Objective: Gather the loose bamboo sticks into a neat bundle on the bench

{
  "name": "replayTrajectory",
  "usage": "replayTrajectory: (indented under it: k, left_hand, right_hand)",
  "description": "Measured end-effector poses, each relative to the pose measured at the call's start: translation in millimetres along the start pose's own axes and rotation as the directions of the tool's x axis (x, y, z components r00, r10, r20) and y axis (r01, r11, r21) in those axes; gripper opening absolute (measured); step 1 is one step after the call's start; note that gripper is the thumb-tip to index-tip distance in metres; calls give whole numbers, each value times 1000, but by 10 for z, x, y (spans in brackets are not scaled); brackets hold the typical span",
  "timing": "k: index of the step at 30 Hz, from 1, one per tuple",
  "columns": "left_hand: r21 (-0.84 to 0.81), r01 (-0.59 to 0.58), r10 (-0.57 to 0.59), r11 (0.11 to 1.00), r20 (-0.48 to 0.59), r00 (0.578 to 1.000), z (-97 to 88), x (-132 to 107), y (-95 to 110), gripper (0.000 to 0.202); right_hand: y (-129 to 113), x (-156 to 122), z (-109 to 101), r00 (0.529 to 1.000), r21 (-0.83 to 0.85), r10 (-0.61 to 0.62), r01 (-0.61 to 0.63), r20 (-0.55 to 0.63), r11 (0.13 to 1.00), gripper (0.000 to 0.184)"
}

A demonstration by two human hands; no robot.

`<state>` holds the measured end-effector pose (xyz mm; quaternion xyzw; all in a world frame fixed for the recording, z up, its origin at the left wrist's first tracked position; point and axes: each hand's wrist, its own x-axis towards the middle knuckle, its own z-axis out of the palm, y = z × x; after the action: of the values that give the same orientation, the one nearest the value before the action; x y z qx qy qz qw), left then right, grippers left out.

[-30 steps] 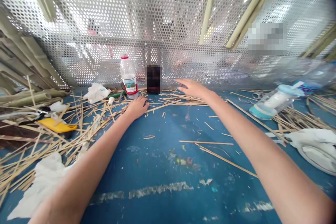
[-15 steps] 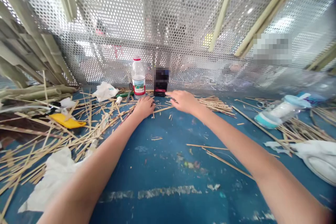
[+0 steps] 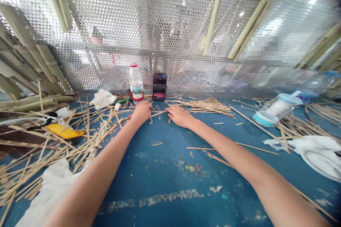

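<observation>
At the far side of the blue table, my left hand rests palm down just in front of a clear plastic bottle with a red cap. Its fingers are slightly bent, and I see nothing in them. My right hand lies low over the tabletop with fingers stretched out to the left, holding nothing. Between and beyond both hands a dark phone stands upright against the perforated metal screen. Thin bamboo strips lie in a bundle to the right of my right hand.
Loose bamboo strips cover the left side, with a yellow object and crumpled tissue among them. To the right lie a cup with a light-blue lid and white plastic. The perforated screen closes off the back.
My right hand has drawn back from beside the phone and lowered toward the table. My left hand stays by the bottle. The camera view has shifted slightly.
</observation>
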<state>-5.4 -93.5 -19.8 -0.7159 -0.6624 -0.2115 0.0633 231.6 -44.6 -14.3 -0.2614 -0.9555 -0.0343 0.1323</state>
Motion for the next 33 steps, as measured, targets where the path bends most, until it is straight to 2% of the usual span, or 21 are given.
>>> replayTrajectory:
  k: [4,9,17,24,26,29,31,33]
  left_hand:
    - [-51,-5,2,999,-43,999,24,29,-44,27]
    - [-103,-13,5,995,-75,997,23,47,-66,26]
    - [-180,10,-27,984,-92,995,1,62,-85,24]
    - [-264,7,-16,965,-34,999,-48,41,-12,24]
    - [-299,18,-29,954,-32,999,-73,28,-9,23]
    - [-370,65,-96,927,-64,993,-183,53,-14,24]
    - [-421,83,-140,903,-106,985,-354,117,38,25]
    - [-507,57,-167,860,-174,970,-628,195,187,25]
  right_hand:
    - [-17,-91,-64,997,14,69,-69,18,997,29]
    - [-40,-109,-225,982,57,123,-132,141,990,17]
    - [-115,-123,-496,894,99,213,-272,394,957,15]
    - [-105,-123,-650,840,152,200,-315,504,937,9]
    - [-45,-142,-745,850,193,184,-313,493,930,9]
    - [159,-204,-952,892,223,204,-312,403,924,12]
    - [374,-273,-1095,910,176,269,-334,315,926,15]
    - [633,-363,-1194,914,111,351,-378,205,919,18]
